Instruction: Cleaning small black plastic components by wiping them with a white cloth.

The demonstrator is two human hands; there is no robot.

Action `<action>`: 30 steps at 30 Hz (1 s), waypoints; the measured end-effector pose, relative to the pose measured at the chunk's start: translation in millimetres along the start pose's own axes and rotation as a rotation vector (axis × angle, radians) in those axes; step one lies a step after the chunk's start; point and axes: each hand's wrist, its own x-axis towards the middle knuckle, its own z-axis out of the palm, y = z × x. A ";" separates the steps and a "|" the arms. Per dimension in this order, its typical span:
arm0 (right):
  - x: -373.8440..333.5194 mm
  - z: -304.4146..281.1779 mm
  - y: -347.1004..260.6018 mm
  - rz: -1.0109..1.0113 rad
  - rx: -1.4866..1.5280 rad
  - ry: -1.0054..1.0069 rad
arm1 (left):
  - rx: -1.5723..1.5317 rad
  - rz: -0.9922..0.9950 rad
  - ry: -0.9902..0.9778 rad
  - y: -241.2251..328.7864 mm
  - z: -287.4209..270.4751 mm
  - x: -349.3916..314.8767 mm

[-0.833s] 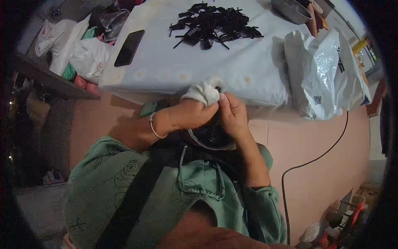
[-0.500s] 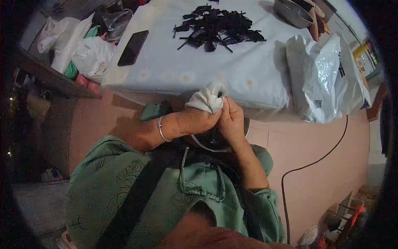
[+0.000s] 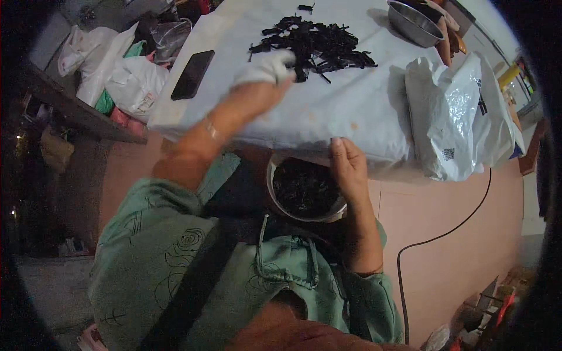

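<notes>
My left hand (image 3: pixel 257 90) is stretched over the table to the near-left edge of a pile of small black pieces (image 3: pixel 322 44). A white cloth or glove (image 3: pixel 263 68) covers its fingers, and motion smears them. Near the table's front edge my right hand (image 3: pixel 351 169) is closed, thumb against the bent fingers. Whatever it may hold is too small to make out. Below the hands, between my knees, a light-rimmed bucket (image 3: pixel 270 182) contains many similar black pieces (image 3: pixel 305 186).
A black phone (image 3: pixel 193 75) lies at the table's left. On the right stand a white plastic bag (image 3: pixel 439 117) and, farther back, a metal bowl (image 3: pixel 415 23). Stuffed bags (image 3: pixel 132 82) sit left of the table. A black cable (image 3: pixel 436 225) crosses the floor.
My left hand has parted from the right and moved forward to the black pile. My right hand has shifted slightly right and down, uncovering the bucket.
</notes>
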 end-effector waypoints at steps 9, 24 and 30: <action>4.2 8.1 -9.2 -0.094 -0.101 0.073 | 0.022 -0.061 -0.054 -21.7 41.0 14.9; -4.6 20.7 -21.1 -0.370 -0.381 0.225 | -0.124 0.328 -0.097 49.4 2.5 -55.7; -4.4 16.0 -6.9 -0.117 -0.039 0.044 | -0.592 0.006 -0.188 66.0 3.2 -64.9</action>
